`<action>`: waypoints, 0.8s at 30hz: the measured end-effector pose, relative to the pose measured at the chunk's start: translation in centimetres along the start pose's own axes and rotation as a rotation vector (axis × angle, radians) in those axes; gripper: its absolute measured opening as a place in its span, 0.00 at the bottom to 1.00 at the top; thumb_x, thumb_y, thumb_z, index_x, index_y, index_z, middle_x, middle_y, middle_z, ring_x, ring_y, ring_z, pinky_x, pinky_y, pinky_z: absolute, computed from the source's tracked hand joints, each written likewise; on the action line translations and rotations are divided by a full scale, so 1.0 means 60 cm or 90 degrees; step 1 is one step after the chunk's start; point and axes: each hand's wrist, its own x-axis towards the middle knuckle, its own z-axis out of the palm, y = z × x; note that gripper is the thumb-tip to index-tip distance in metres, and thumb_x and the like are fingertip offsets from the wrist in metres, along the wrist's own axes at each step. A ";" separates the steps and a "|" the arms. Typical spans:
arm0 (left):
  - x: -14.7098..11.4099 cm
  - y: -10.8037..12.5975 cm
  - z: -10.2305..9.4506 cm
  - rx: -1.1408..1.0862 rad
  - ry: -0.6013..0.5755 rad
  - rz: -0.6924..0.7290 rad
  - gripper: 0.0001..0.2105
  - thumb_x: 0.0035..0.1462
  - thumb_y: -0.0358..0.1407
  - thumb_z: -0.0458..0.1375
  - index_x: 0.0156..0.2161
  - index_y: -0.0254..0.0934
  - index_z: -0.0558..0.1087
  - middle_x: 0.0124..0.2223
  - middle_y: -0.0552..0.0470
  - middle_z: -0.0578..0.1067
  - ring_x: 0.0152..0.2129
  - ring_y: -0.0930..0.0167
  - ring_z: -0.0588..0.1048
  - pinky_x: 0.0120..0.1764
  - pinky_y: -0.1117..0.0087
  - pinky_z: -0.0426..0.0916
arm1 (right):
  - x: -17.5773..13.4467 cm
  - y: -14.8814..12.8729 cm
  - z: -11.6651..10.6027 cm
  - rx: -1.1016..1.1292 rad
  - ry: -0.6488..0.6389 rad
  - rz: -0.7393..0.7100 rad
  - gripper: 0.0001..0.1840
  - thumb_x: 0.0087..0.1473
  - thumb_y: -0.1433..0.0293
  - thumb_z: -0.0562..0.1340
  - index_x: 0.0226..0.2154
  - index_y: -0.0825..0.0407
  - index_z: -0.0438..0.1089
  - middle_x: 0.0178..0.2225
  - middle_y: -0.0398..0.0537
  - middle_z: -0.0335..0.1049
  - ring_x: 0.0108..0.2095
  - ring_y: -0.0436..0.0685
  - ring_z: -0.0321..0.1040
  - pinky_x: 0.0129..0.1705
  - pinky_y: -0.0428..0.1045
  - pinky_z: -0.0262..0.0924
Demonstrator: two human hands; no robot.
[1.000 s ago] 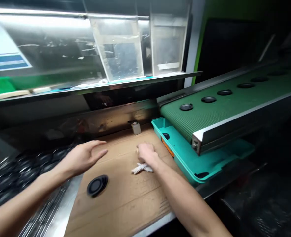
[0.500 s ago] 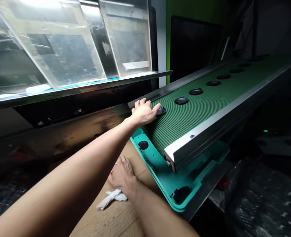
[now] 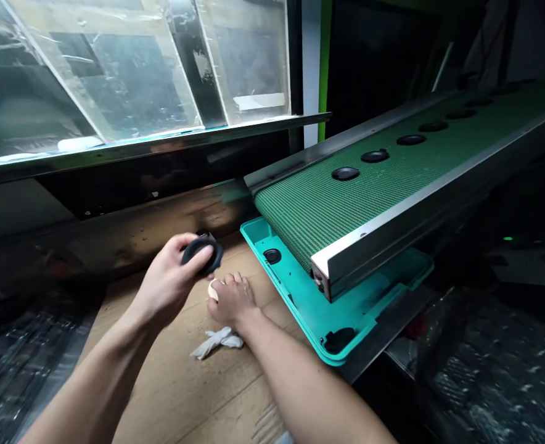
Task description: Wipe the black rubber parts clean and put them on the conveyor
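My left hand (image 3: 173, 271) grips a black round dish-like part (image 3: 201, 254) with a raised rim, thumb across its face, above the cardboard surface. What exactly the part is, I cannot tell. Lower and to the right, my right hand (image 3: 232, 299) rests by the cardboard with its fingers curled around a pale cream-coloured thing (image 3: 213, 290), mostly hidden by the hand. A crumpled white cloth or tissue (image 3: 217, 341) lies just below that wrist. Similar black round parts (image 3: 345, 174) sit in a row along the green conveyor belt (image 3: 300, 209).
Under the belt's near end is a teal tray (image 3: 300, 314) with black round pieces in it. A metal side rail (image 3: 393, 219) edges the conveyor. Clear panels (image 3: 129, 80) stand behind a ledge at upper left. Shiny plastic wrap (image 3: 499, 370) lies at lower right.
My left hand has taken the nearest black round part off the belt and brought it back down over the cardboard, close to my right hand. My right hand stays low on the cardboard.
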 end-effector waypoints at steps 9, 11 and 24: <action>-0.109 -0.235 -0.165 -0.390 0.173 -0.188 0.09 0.56 0.24 0.56 0.42 0.33 0.72 0.48 0.40 0.76 0.42 0.64 0.77 0.43 0.61 0.75 | -0.005 -0.038 -0.016 0.181 0.141 -0.064 0.15 0.57 0.64 0.59 0.47 0.49 0.70 0.43 0.49 0.69 0.45 0.57 0.62 0.51 0.52 0.58; -0.105 -0.241 -0.170 -0.471 0.173 -0.190 0.07 0.58 0.24 0.54 0.40 0.32 0.72 0.45 0.41 0.77 0.42 0.64 0.77 0.46 0.56 0.74 | -0.020 -0.065 -0.013 0.237 0.157 -0.119 0.17 0.57 0.64 0.59 0.49 0.49 0.69 0.46 0.50 0.68 0.46 0.57 0.63 0.51 0.51 0.59; -0.108 -0.230 -0.187 -0.777 0.064 -0.195 0.11 0.61 0.31 0.51 0.46 0.31 0.72 0.47 0.40 0.76 0.47 0.66 0.75 0.55 0.65 0.66 | -0.062 -0.159 0.021 0.038 0.085 -0.160 0.20 0.62 0.63 0.55 0.54 0.50 0.68 0.50 0.56 0.64 0.45 0.62 0.60 0.48 0.57 0.61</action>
